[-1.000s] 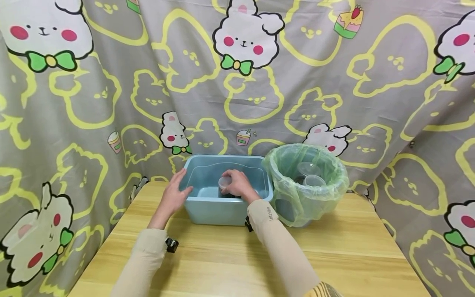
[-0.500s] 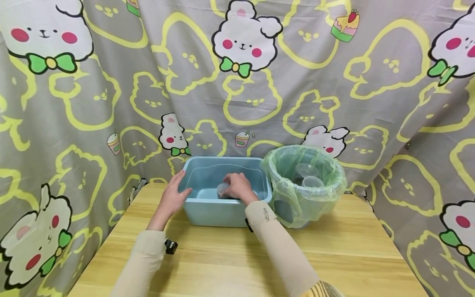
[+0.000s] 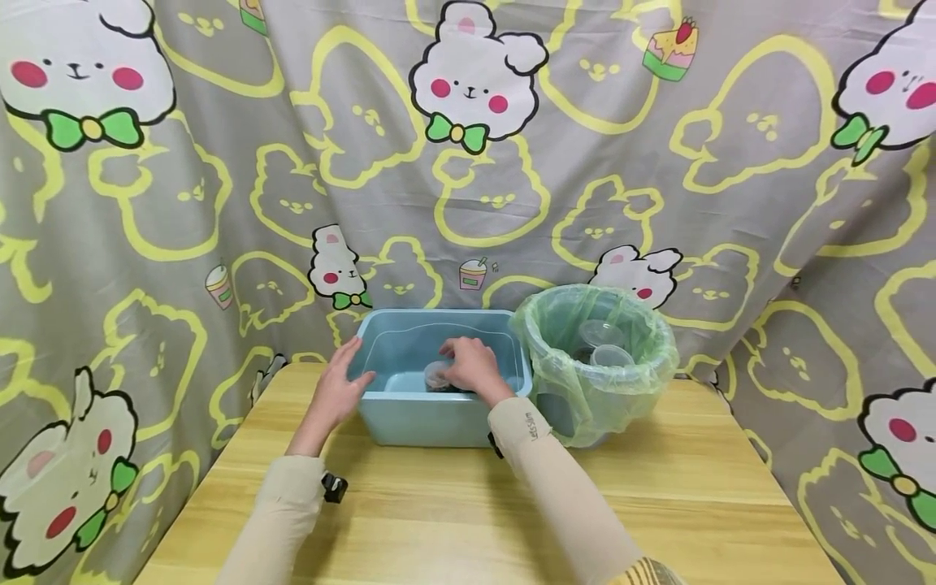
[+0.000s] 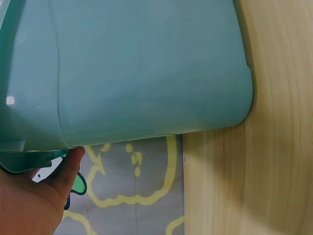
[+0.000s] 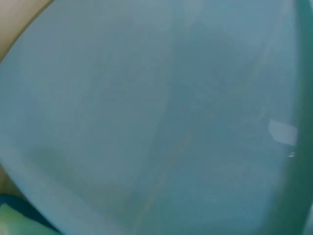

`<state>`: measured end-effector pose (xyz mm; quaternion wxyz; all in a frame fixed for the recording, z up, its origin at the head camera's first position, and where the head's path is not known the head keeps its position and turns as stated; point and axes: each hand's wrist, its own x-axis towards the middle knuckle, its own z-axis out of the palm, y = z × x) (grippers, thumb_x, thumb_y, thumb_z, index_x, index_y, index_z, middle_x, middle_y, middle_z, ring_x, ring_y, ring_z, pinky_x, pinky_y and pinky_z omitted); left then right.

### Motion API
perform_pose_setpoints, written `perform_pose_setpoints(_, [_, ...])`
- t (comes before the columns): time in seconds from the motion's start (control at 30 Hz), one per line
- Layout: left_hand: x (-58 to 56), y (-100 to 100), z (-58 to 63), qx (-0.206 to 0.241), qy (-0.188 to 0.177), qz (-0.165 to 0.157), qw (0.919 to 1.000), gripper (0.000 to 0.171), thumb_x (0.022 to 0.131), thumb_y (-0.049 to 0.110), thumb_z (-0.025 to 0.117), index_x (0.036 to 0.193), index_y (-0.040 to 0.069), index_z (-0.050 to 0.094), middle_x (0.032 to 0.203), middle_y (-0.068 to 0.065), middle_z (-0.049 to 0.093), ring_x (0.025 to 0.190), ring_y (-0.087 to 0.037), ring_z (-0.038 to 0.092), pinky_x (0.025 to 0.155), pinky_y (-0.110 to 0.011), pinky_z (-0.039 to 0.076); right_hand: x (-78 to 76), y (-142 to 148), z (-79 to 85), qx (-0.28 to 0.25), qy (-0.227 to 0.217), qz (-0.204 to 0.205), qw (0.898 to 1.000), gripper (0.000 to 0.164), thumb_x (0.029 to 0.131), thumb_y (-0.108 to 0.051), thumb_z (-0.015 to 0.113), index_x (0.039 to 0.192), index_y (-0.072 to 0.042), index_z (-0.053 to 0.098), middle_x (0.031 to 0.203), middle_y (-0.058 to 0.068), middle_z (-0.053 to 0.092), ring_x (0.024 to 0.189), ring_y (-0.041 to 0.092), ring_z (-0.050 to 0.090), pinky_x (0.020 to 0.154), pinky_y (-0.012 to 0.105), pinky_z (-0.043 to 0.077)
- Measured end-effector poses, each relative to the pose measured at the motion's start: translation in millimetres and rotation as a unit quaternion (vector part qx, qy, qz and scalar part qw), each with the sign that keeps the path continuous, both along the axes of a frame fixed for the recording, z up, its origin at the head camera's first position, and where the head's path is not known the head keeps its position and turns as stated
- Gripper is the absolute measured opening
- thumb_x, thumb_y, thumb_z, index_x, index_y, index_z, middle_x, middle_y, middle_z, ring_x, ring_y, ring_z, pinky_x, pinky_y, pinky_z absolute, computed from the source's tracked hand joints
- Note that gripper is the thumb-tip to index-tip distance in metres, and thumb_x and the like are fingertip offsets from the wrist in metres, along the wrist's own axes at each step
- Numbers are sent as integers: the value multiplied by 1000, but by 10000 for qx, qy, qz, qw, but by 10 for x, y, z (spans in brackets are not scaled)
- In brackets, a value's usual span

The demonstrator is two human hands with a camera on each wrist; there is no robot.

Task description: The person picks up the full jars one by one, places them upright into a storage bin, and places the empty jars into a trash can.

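Note:
In the head view a light-blue plastic tub (image 3: 439,421) stands on the table. My left hand (image 3: 340,390) grips its left rim, thumb toward the inside and fingers along the outer side. The left wrist view shows this hand (image 4: 36,198) at the rim, beside the tub's outer wall (image 4: 146,68). Inside the tub, my right hand (image 3: 471,366) holds a small clear plastic cup (image 3: 436,375) with something dark in or under it. The front wall hides the cup's lower part. Only the tub wall (image 5: 122,98) fills the right wrist view; the right hand is out of it.
Right beside the tub stands a round bin (image 3: 585,398) lined with a thin green bag. Clear plastic cups or lids (image 3: 610,356) lie inside it. Both containers rest on a wooden table (image 3: 439,520), with a patterned curtain (image 3: 409,203) hanging behind.
My right hand and the clear cup have gone slightly lower inside the tub. The left hand keeps its place at the rim. The head view has shifted slightly.

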<state>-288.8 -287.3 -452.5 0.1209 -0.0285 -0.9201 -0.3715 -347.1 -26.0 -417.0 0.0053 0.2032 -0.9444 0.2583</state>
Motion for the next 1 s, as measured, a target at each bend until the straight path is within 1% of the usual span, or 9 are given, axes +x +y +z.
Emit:
perform_pose_setpoints(0.17, [-5,-24,-12,42,-14,10,10000,74,102,24,62,165,9,25,173,-12,18,156,-46,19,124,-68,19,111,146,67,-243,408,72,9988,29,95,-26,77,122,-18,74,119,4,72,114,27,65,98,48,54])
perform_pose_setpoints(0.33, [0,-62,3,25,3,18,10000,74,103,24,61,165,9,25,173,-14,19,156,-47,20,124,-68,20,247,281,83,-509,944,144,9941,22,96,-25,74,115,-15,76,109,4,71,104,26,67,90,45,56])
perform_pose_setpoints(0.43, [10,-83,16,3,5,46,10000,73,103,23,60,165,8,25,173,-15,19,156,-48,19,123,-69,19,308,341,51,-591,1333,268,9890,18,97,-23,73,112,-13,77,103,4,70,99,25,67,86,43,57])
perform_pose_setpoints(0.6, [21,-105,35,-62,3,43,10000,72,103,23,59,164,7,25,172,-16,19,156,-48,19,123,-69,20,384,435,-54,-405,1942,389,9794,17,100,-15,68,115,-12,77,99,3,68,90,22,61,78,39,54])
perform_pose_setpoints(0.7, [15,-115,35,-64,56,67,9999,71,103,22,59,164,7,26,172,-16,20,155,-48,21,123,-69,21,381,476,-109,-467,2070,461,9761,20,100,-13,68,118,-13,76,100,2,67,90,21,59,78,38,53])
perform_pose_setpoints(0.8, [30,-119,26,-79,188,145,9997,68,103,22,58,163,8,29,171,-18,24,154,-48,24,122,-68,23,354,491,-138,-540,2146,575,9735,21,100,-13,68,120,-13,75,100,2,67,91,21,58,79,39,53])
perform_pose_setpoints(0.87, [54,-118,29,-223,310,223,9990,65,105,23,56,162,7,31,168,-21,29,152,-49,29,121,-69,27,341,494,-148,-487,2188,641,9724,21,100,-14,68,121,-12,75,101,2,67,92,21,59,80,39,54])
perform_pose_setpoints(0.93, [94,-113,43,-472,509,329,9970,60,107,28,53,160,6,35,164,-23,35,148,-49,35,118,-69,32,348,498,-149,-404,2249,672,9712,22,101,-16,68,122,-13,74,102,1,67,92,20,59,82,38,54])
perform_pose_setpoints(1.0, [140,-112,78,-800,768,444,9928,59,108,34,50,158,6,38,160,-24,40,143,-50,42,111,-71,38,373,511,-127,-313,2294,705,9703,24,101,-18,68,124,-15,74,104,0,67,94,19,59,83,37,54])
